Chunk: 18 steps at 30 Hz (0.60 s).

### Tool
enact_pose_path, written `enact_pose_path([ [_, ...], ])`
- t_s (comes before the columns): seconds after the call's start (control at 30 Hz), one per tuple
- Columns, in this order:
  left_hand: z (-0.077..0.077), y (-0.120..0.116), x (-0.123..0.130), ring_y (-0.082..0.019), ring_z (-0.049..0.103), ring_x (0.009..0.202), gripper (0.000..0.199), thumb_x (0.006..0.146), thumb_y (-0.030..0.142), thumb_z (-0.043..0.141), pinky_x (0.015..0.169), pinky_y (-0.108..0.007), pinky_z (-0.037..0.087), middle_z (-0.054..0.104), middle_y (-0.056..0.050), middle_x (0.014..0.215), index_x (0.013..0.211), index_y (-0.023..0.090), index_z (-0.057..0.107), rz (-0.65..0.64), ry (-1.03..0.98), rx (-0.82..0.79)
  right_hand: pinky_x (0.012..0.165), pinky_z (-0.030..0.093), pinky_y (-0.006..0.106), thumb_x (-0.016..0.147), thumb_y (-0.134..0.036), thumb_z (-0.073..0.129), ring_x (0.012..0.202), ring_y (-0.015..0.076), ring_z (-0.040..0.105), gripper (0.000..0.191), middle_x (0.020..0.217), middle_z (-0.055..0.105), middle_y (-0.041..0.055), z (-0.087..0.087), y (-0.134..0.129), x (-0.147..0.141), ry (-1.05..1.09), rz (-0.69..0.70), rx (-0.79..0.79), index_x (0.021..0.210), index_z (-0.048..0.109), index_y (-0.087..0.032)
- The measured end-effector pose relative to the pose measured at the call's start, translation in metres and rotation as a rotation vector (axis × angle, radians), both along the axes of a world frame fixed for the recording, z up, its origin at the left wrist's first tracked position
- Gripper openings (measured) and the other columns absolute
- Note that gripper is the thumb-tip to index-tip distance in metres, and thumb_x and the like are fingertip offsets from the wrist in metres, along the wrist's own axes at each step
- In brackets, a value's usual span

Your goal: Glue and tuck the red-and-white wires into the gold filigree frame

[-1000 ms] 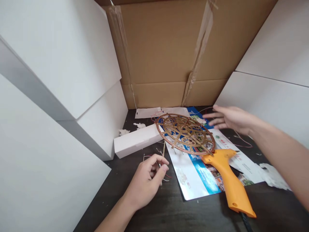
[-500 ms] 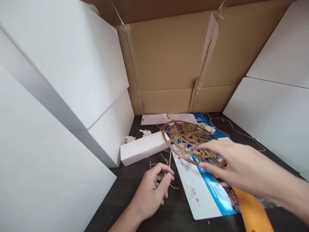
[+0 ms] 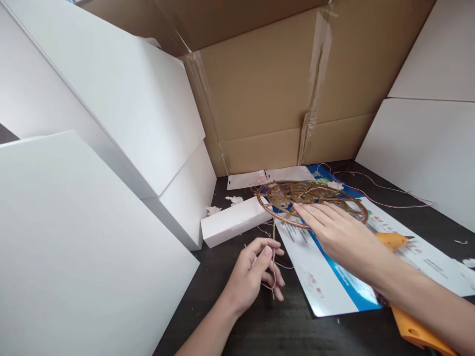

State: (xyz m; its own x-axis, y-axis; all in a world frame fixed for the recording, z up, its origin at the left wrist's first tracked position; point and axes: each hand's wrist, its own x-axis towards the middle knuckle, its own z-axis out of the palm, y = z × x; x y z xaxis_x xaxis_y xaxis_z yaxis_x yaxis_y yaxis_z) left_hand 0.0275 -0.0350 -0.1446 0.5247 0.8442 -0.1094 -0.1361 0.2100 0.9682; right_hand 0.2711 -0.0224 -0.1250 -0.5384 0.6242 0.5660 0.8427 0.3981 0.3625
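The round fretwork disc (image 3: 311, 203) lay near the back edge of the tabletop (image 3: 230, 301), propped on a white box (image 3: 237, 221) and a printed sheet (image 3: 334, 282). The right hand (image 3: 339, 232) rested flat and unclenched on its front rim. The left hand (image 3: 256, 274) pinched thin wires (image 3: 273, 277). The disc looked light, thin and brittle, best taken by the rim. The sheet's writing was too small to read.

Orange glue gun (image 3: 415, 329) mostly arm-hidden
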Motion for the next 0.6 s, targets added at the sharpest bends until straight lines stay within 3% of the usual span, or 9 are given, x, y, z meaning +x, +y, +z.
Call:
enact_pose_path([
  [0.1, 0.002, -0.003, -0.001, -0.011, 0.059, 0.065, 0.062, 0.093, 0.065, 0.056, 0.048, -0.021, 0.048, 0.061, -0.011, 0.103, 0.129, 0.015, 0.055, -0.043, -0.098, 0.104, 0.097, 0.056, 0.054, 0.091, 0.001, 0.044, 0.117, 0.0365, 0.063, 0.045, 0.131, 0.066, 0.0224, 0.016, -0.027, -0.011, 0.024, 0.122, 0.063, 0.134, 0.058, 0.005],
  [0.17, 0.006, -0.01, 0.0, -0.011, 0.055, 0.069, 0.071, 0.088, 0.069, 0.059, 0.053, -0.02, 0.045, 0.062, -0.009, 0.091, 0.134, 0.015, 0.056, -0.076, -0.145, 0.195, 0.109, 0.044, 0.061, 0.093, -0.002, 0.047, 0.129, 0.0418, 0.055, 0.048, 0.143, 0.057, 0.0245, 0.02, -0.048, -0.021, 0.013, 0.19, 0.056, 0.14, 0.053, 0.005],
  [0.23, 0.01, -0.017, 0.001, -0.013, 0.056, 0.079, 0.068, 0.088, 0.066, 0.063, 0.067, -0.022, 0.049, 0.064, -0.01, 0.097, 0.136, 0.018, 0.059, -0.082, -0.144, 0.225, 0.115, 0.032, 0.064, 0.092, -0.001, 0.047, 0.134, 0.0447, 0.049, 0.05, 0.148, 0.052, 0.025, 0.018, -0.063, -0.031, -0.011, 0.266, 0.013, 0.142, 0.052, 0.005],
  [0.33, 0.008, -0.022, 0.005, -0.013, 0.059, 0.087, 0.046, 0.095, 0.044, 0.065, 0.083, -0.025, 0.051, 0.066, -0.009, 0.109, 0.135, 0.022, 0.062, -0.043, -0.164, 0.102, 0.122, 0.02, 0.062, 0.095, -0.004, 0.045, 0.135, 0.04, 0.05, 0.044, 0.15, 0.052, 0.0213, 0.01, -0.071, -0.037, -0.015, 0.346, -0.04, 0.137, 0.059, 0.001],
  [0.47, 0.001, -0.016, 0.009, -0.012, 0.058, 0.071, 0.047, 0.094, 0.043, 0.063, 0.057, -0.021, 0.045, 0.069, -0.009, 0.102, 0.135, 0.02, 0.065, 0.02, -0.29, -0.136, 0.127, 0.018, 0.058, 0.096, -0.007, 0.045, 0.132, 0.0326, 0.054, 0.042, 0.142, 0.062, 0.0137, 0.009, -0.07, -0.029, 0.03, 0.404, -0.044, 0.133, 0.064, -0.004],
  [0.6, 0.002, -0.011, 0.006, -0.012, 0.061, 0.078, 0.039, 0.094, 0.041, 0.062, 0.064, -0.02, 0.047, 0.07, -0.011, 0.11, 0.124, 0.016, 0.072, 0.123, -0.399, -0.254, 0.129, 0.025, 0.045, 0.098, -0.007, 0.035, 0.116, 0.0197, 0.065, 0.044, 0.118, 0.076, 0.0017, 0.012, -0.089, -0.023, 0.113, 0.557, -0.083, 0.12, 0.072, -0.02],
])
